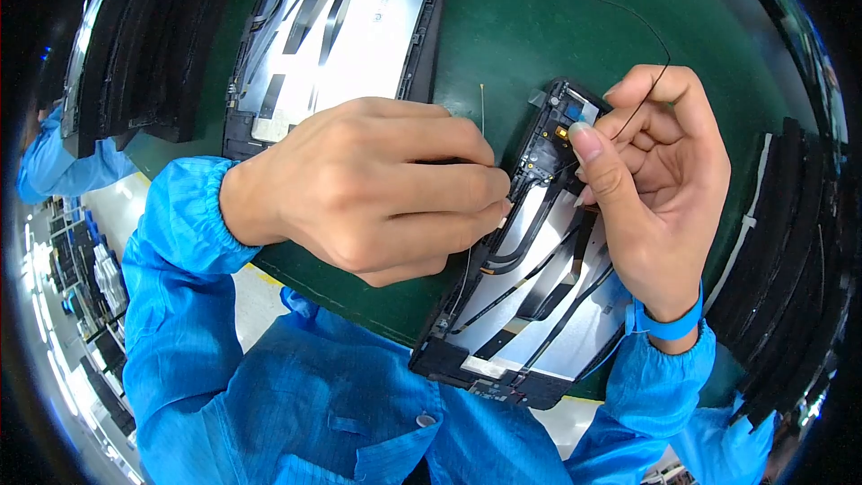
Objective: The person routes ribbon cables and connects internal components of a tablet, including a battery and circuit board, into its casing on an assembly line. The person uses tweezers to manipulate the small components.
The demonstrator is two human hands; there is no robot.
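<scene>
1. Far left of the opened device (530,269), a dark foam rack (135,45) blurs into the fisheye rim; a co-worker's blue sleeve (76,162) behind it is partly covered.
2. Up and left of the opened device, a second device (377,45) lies on the green desk (503,27), cut off by the top edge and covered at its lower end by the left hand (368,189).
3. The left hand is bent nearly closed, fingertips bunched at the opened device's left edge; whether they pinch anything is hidden.
4. Just left of the opened device's upper end, a pale wire (483,112) disappears behind that hand.
5. The opened device itself sits tilted, its upper right covered by the right hand (660,171).
6. That hand is half curled over the device, thumb near its upper part; a thin black cable (637,18) crosses the index finger and is lost behind the thumb, so I cannot tell whether it is gripped.
7. Right of the opened device, another rack (781,260) fades into darkness.
</scene>
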